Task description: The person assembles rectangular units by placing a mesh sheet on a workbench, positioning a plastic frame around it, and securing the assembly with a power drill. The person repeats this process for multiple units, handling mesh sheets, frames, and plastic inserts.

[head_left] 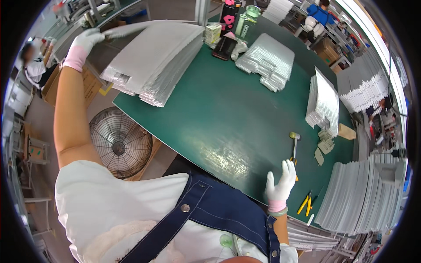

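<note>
At the far left, my left hand (85, 43), in a white glove with a pink cuff, is closed on the edge of a thin silver-grey sheet (131, 29). That sheet is lifted off the back of a thick stack of similar sheets (151, 57), and its edge is slightly blurred. My right hand (281, 184), gloved the same way, is raised over the table's front edge, fingers apart and holding nothing. Just behind it lies a hammer (294, 147), its handle partly hidden by the fingers. Yellow-handled pliers (305, 204) rest to the right.
The green table (210, 118) carries two smaller silver stacks (268, 59) (323, 101) and small grey pieces (325, 145). Bottles (247, 22) and a phone (224, 47) stand or lie at the back. A floor fan (118, 147) is at left; tall sheet stacks (355, 197) flank the right.
</note>
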A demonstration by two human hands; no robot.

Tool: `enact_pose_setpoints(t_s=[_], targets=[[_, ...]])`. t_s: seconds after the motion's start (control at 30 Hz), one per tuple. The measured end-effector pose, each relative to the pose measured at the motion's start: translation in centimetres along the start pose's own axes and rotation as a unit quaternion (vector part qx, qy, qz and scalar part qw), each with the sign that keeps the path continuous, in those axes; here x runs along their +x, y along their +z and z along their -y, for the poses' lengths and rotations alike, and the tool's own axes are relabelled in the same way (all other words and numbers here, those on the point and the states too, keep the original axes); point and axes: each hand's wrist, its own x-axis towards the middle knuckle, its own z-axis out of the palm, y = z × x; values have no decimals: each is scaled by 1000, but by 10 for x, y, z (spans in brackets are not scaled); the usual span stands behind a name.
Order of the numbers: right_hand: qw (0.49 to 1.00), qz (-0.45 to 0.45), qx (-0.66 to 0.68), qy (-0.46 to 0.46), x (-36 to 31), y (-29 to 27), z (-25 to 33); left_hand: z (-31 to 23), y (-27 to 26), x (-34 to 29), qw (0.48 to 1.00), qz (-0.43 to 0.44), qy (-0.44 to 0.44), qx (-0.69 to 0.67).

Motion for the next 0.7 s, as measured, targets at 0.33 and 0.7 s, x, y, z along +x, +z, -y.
enact_pose_setpoints(t_s=[0.33,0.7], targets=[[962,-69,243,106,20,26,-4,-158,261,-310,932,295,156,144],[939,327,90,-54,92,51,-54,-244,410,-84,939,289,182,47]])
